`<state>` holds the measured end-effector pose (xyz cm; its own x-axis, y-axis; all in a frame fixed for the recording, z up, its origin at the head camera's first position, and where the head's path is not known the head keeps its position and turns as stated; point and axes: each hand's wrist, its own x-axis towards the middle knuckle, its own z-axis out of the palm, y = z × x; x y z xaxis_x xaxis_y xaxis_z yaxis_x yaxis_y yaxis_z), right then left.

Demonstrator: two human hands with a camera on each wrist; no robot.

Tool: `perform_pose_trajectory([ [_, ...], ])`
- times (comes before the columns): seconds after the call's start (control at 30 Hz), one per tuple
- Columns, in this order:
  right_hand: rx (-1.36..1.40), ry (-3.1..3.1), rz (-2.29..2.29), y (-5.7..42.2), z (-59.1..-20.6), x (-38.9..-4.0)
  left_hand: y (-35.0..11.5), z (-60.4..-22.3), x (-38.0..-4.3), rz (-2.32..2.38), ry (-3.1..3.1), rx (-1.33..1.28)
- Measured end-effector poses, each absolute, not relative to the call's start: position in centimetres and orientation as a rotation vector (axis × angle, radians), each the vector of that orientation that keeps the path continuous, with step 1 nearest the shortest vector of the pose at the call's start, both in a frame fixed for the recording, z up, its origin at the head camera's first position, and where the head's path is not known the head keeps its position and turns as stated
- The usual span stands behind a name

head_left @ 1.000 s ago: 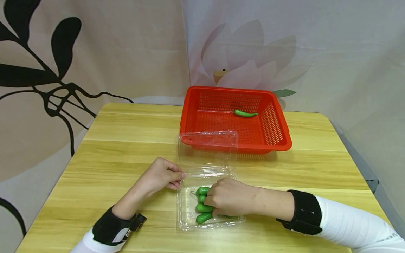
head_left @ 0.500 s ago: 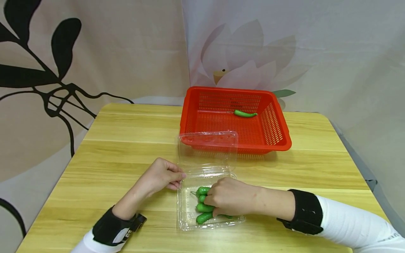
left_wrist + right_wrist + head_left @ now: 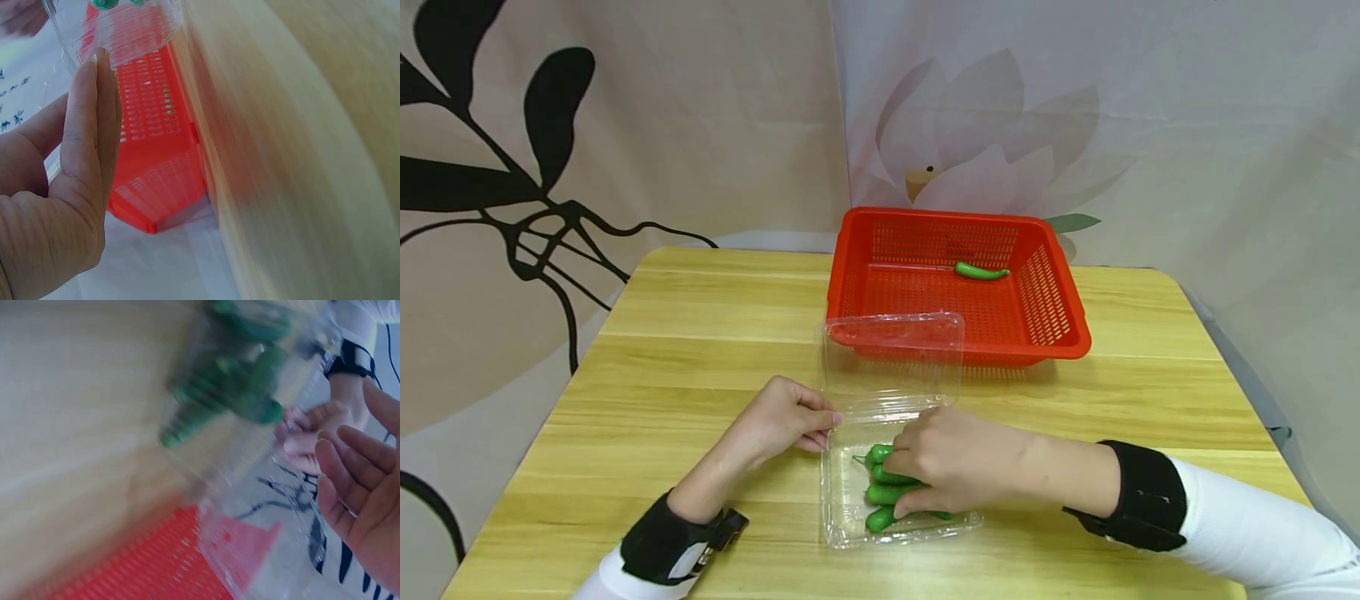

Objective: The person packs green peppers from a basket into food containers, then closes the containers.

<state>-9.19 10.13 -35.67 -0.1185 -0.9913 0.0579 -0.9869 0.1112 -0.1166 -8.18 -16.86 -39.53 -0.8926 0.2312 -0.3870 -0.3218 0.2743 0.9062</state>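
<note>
A clear plastic clamshell box (image 3: 850, 537) stands with its lid (image 3: 891, 362) raised at the back. Inside its base lie several green peppers (image 3: 886, 495), partly hidden by the hand above in the head view. My left hand (image 3: 790, 417) pinches the box's left rim near the hinge between thumb and fingers. Over the peppers hovers my right hand (image 3: 951, 458). The right wrist view shows that hand's fingers (image 3: 359, 459) relaxed and apart, with nothing between them. One more green pepper (image 3: 981, 272) lies in the red basket (image 3: 925, 292).
Behind the box, the perforated red basket stands on the wooden table (image 3: 700, 333), and the raised lid overlaps its front left corner in the head view. A printed curtain (image 3: 737, 125) hangs along the table's far edge.
My right hand has lifted slightly off the peppers and its fingers have loosened, showing more of the peppers below. My left hand stays at the box's rim.
</note>
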Motion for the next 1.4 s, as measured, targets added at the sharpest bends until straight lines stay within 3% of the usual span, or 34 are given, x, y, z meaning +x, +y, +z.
perform_pose_trajectory([
  [0.33,-2.132,2.415,-0.533,10.9,-30.3,-11.8,-16.7,-39.3,-8.1,1.651,2.115,-0.091],
  [0.67,-1.914,2.776,-0.702,12.4,-25.4,-16.9,-16.8,-39.5,-8.0,1.641,2.123,-0.095],
  [0.97,-1.462,3.012,-0.424,12.9,-24.2,-23.0,-16.7,-39.5,-8.0,1.658,2.093,-0.105],
  [1.4,-1.103,2.892,-0.079,12.2,-25.9,-30.8,-16.8,-39.5,-8.1,1.653,2.091,-0.09],
])
